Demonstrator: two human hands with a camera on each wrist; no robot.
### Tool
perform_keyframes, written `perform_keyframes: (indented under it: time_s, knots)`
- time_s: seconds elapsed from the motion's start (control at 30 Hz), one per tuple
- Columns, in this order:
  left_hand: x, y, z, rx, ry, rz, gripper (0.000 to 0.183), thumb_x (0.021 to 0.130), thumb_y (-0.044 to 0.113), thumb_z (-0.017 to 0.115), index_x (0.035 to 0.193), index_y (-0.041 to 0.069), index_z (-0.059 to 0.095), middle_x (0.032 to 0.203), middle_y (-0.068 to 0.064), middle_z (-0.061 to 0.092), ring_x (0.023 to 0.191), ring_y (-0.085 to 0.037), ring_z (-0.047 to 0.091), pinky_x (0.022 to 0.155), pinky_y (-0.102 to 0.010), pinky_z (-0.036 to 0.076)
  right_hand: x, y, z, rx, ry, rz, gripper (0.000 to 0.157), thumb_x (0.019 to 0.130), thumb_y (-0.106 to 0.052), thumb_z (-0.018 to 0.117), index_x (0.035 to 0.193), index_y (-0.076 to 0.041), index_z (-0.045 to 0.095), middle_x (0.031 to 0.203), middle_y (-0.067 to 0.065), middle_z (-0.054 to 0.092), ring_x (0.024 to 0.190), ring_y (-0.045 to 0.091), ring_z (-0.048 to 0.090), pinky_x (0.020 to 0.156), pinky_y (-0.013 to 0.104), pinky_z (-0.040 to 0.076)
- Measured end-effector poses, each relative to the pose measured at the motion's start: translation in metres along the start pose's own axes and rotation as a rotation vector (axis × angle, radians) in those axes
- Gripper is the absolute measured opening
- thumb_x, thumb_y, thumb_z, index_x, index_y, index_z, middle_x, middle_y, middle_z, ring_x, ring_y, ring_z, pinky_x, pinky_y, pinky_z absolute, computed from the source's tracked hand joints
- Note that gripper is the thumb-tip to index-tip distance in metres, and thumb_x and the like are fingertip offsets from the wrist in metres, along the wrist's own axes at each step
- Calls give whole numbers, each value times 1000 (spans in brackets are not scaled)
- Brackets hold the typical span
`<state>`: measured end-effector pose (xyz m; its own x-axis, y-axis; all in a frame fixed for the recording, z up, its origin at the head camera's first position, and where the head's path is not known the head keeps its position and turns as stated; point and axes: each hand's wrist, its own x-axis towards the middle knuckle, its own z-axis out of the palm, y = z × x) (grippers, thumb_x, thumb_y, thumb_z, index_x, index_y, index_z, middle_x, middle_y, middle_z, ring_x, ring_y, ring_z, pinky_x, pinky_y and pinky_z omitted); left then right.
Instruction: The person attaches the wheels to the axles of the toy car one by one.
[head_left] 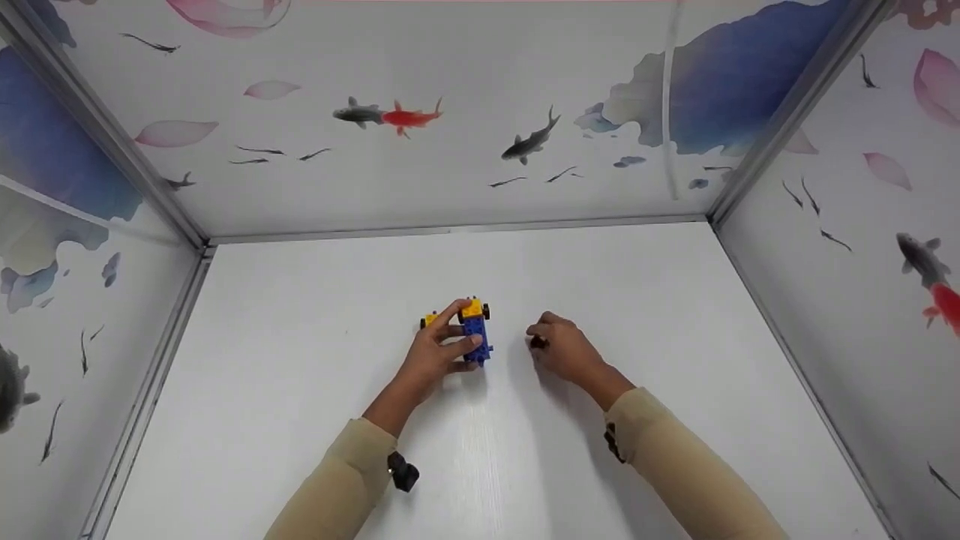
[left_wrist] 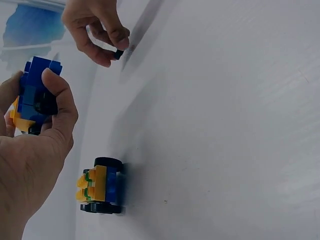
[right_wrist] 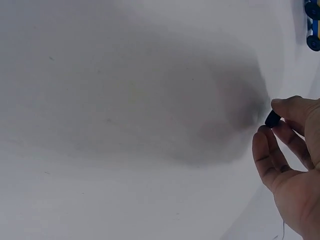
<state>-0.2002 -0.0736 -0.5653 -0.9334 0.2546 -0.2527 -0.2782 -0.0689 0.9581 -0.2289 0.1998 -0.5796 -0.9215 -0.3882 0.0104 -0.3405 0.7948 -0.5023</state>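
My left hand (head_left: 429, 358) grips a toy car (head_left: 475, 324) built of blue and yellow blocks, thumb on its blue side. In the head view a black wheel (head_left: 486, 310) shows at its yellow end. To the right, apart from the car, my right hand (head_left: 568, 351) pinches a small black piece (right_wrist: 272, 119) between thumb and fingers, close above the table; it looks like a toy wheel. A second block car (left_wrist: 100, 187), yellow on blue with black wheels, stands on the table beside the left hand. In the head view that hand partly hides it.
The white tabletop (head_left: 300, 420) is closed in by panels on three sides. Grey metal strips run along the back edge (head_left: 450, 230) and both sides. Fish and petals decorate the back panel (head_left: 450, 172).
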Motion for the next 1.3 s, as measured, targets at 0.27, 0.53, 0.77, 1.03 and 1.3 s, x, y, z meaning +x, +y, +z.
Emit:
perform_keyframes:
  time_s: [0.27, 0.53, 0.77, 1.03, 1.3]
  knots:
    - [0, 0, -2, 0, -1, 7, 71, 102, 21, 82, 163, 43, 52, 149, -22, 58, 121, -36, 73, 91, -41, 70, 0, -10, -5, 120, -32, -2, 26, 95, -7, 83, 121, -3, 83, 112, 11, 67, 98, 21, 68, 87, 40, 64]
    - [2, -2, -3, -14, -22, 12, 67, 103, 21, 81, 161, 42, 53, 150, -23, 59, 123, -36, 72, 90, -43, 70, -1, -22, -8, 287, 8, -80, 32, 96, -8, 84, 127, -1, 79, 111, 12, 72, 99, 22, 73, 91, 43, 68]
    - [4, -4, -2, -19, -10, 5, 69, 104, 19, 80, 163, 42, 52, 151, -23, 58, 125, -37, 70, 93, -44, 69, -3, -33, -8, 398, -4, -129, 28, 97, -9, 83, 125, -5, 80, 115, 12, 71, 103, 22, 75, 95, 41, 69]
    - [7, -5, -2, -28, -4, 9, 69, 104, 20, 80, 163, 41, 52, 152, -24, 57, 125, -37, 70, 93, -44, 69, -5, -41, -7, 459, -66, -159, 31, 103, -9, 79, 133, -5, 78, 122, 11, 75, 114, 27, 78, 101, 43, 67]
    - [7, -4, 0, -57, -28, 15, 70, 105, 17, 78, 165, 38, 50, 151, -25, 56, 124, -36, 70, 92, -41, 69, -6, -44, -8, 437, -58, -177, 33, 103, -6, 77, 136, -5, 77, 120, 13, 80, 113, 28, 80, 101, 40, 66]
